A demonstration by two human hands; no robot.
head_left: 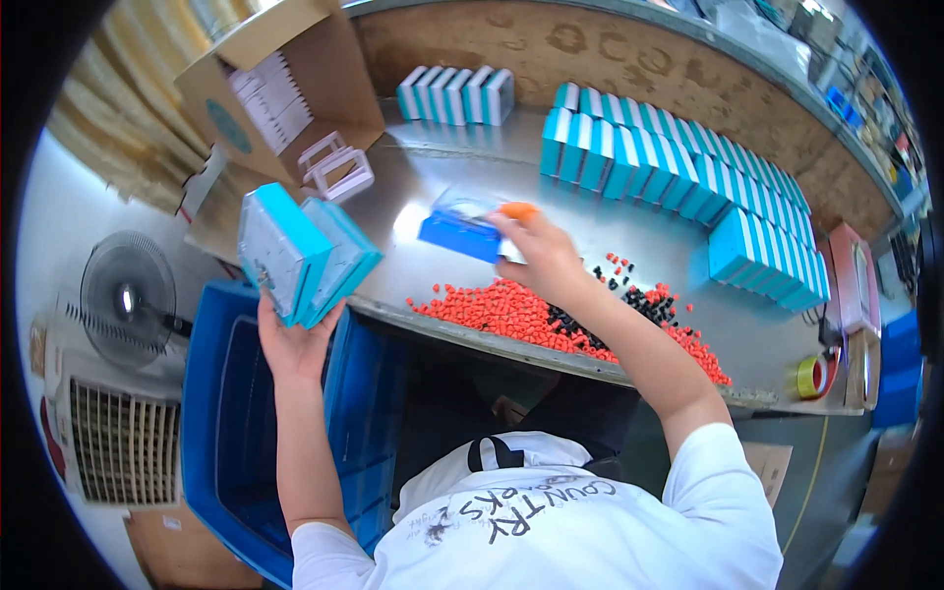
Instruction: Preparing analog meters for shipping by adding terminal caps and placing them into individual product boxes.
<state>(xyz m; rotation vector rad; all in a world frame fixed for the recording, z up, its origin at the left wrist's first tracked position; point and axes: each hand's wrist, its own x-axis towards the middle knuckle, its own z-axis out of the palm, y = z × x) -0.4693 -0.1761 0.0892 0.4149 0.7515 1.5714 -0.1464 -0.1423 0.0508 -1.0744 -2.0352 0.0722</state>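
My left hand (295,339) grips two flat teal-and-grey cases (285,251) from below, held tilted over the left end of the bench. One of them leans out behind the other. Over the metal bench, my right hand (543,258) is closed at the right end of a blue block-shaped piece (460,234) with a clear part on top. Something orange (518,210) shows at its fingertips; I cannot tell what it is. A small white piece is partly hidden by those fingers.
Red pellets (492,310) and black pellets (654,307) lie along the bench's front edge. Rows of teal-and-white cases (629,162) stand at the back right. A cardboard box (334,84), white frames (337,169), a blue bin (211,413), a fan (128,295) and yellow tape (810,378) surround them.
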